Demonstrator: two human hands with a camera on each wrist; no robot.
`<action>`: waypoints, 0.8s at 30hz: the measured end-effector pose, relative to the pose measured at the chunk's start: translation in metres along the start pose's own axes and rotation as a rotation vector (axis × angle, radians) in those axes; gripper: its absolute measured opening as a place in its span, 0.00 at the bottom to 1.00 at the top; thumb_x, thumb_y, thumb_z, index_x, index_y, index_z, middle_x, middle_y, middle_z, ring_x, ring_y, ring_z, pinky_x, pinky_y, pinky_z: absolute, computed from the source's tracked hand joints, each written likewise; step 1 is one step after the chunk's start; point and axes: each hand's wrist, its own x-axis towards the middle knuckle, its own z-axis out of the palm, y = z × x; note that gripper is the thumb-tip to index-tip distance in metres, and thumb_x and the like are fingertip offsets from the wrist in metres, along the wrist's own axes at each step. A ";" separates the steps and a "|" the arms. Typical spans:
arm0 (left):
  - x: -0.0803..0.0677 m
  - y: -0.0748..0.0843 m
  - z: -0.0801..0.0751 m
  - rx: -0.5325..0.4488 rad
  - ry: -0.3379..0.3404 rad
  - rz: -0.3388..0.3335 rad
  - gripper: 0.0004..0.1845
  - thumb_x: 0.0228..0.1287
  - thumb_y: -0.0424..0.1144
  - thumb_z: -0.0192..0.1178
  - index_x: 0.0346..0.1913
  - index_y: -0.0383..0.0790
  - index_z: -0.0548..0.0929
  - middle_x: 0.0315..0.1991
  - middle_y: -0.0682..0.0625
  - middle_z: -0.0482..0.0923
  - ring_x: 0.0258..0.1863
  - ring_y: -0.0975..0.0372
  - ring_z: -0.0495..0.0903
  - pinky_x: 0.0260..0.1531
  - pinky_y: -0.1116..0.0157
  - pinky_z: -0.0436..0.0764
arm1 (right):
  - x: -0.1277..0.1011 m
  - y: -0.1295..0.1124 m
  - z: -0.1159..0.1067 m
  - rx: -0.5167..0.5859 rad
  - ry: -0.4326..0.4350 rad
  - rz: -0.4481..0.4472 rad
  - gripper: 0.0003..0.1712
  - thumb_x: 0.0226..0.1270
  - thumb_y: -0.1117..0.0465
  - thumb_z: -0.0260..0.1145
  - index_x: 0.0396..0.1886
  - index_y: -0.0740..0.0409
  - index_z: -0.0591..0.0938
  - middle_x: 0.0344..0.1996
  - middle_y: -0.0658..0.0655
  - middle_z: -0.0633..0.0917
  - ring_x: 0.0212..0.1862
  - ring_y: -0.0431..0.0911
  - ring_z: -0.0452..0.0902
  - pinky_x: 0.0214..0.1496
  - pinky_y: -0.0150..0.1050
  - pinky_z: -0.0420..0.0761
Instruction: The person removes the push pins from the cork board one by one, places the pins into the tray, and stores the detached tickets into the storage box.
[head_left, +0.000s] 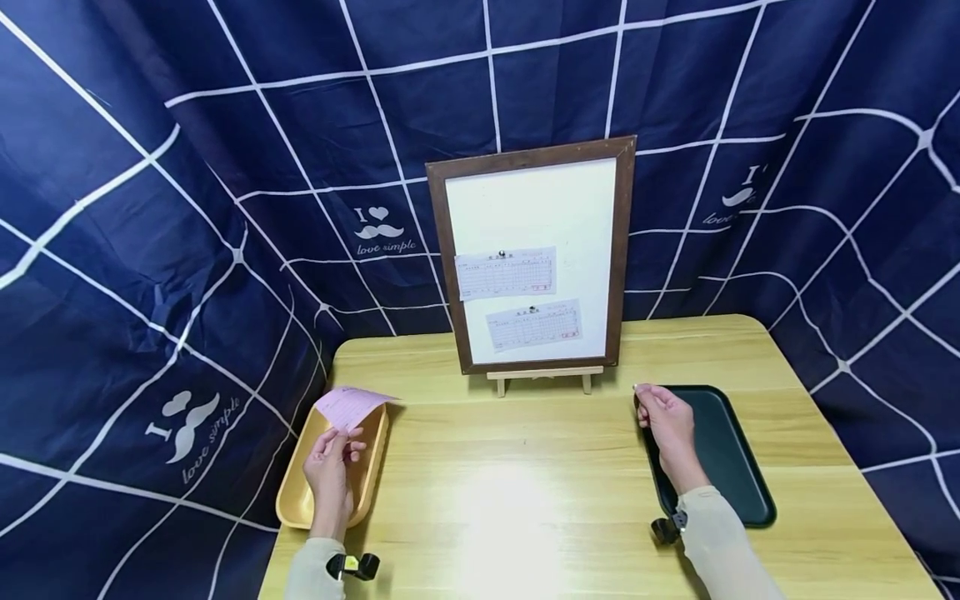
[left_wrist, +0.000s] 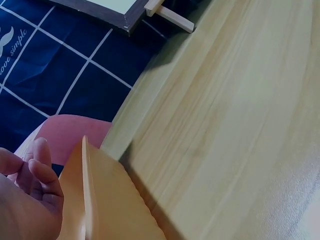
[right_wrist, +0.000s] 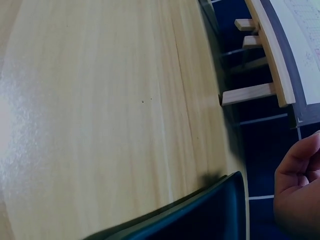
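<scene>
My left hand (head_left: 330,479) pinches a pink printed paper slip (head_left: 348,406) by its near edge, above the far part of a yellow tray (head_left: 289,492). In the left wrist view, the slip (left_wrist: 75,135) shows beyond the curled fingers, beside the tray wall (left_wrist: 112,200). Over the left edge of a dark green tray (head_left: 723,454), my right hand (head_left: 673,429) has thumb and forefinger together on a small pale, shiny piece (head_left: 637,386); I cannot tell its kind. In the right wrist view, the hand (right_wrist: 300,190) is partly cut off.
A brown-framed whiteboard (head_left: 585,242) stands on a small wooden easel (head_left: 545,373) at the table's back. Two printed slips, an upper one (head_left: 513,279) and a lower one (head_left: 536,327), hang on it under small round magnets. Dark blue checked curtains (head_left: 405,108) surround the wooden table (head_left: 480,450).
</scene>
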 end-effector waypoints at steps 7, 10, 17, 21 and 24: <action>-0.001 0.002 -0.007 0.010 0.023 -0.009 0.07 0.80 0.22 0.59 0.42 0.35 0.76 0.30 0.43 0.91 0.20 0.62 0.86 0.18 0.76 0.77 | 0.004 0.002 -0.002 0.013 0.007 0.020 0.09 0.81 0.63 0.68 0.36 0.53 0.88 0.19 0.49 0.78 0.24 0.37 0.74 0.27 0.28 0.79; 0.000 0.002 -0.009 0.012 0.017 -0.001 0.08 0.80 0.22 0.58 0.41 0.35 0.75 0.29 0.44 0.91 0.20 0.62 0.86 0.19 0.76 0.77 | 0.005 0.002 -0.004 0.020 0.011 0.016 0.10 0.81 0.64 0.68 0.35 0.52 0.89 0.20 0.50 0.78 0.25 0.38 0.74 0.26 0.28 0.80; -0.001 0.002 -0.016 0.015 0.029 0.009 0.09 0.80 0.21 0.55 0.39 0.35 0.74 0.28 0.43 0.90 0.20 0.62 0.86 0.18 0.76 0.77 | 0.004 0.003 -0.005 0.014 0.014 0.007 0.07 0.81 0.63 0.69 0.38 0.56 0.88 0.19 0.49 0.78 0.24 0.37 0.74 0.27 0.28 0.80; -0.002 0.002 -0.021 0.020 0.057 0.009 0.10 0.79 0.19 0.53 0.38 0.35 0.73 0.27 0.43 0.90 0.19 0.63 0.85 0.17 0.76 0.77 | 0.004 0.006 -0.007 0.010 0.010 0.004 0.06 0.80 0.64 0.69 0.39 0.58 0.88 0.19 0.48 0.78 0.24 0.36 0.74 0.25 0.27 0.79; -0.004 0.004 -0.024 0.009 0.071 0.004 0.10 0.78 0.18 0.53 0.38 0.35 0.72 0.26 0.43 0.89 0.18 0.63 0.85 0.16 0.75 0.77 | 0.004 0.007 -0.008 0.011 0.010 -0.002 0.06 0.81 0.64 0.69 0.42 0.62 0.87 0.19 0.48 0.77 0.23 0.36 0.73 0.25 0.27 0.78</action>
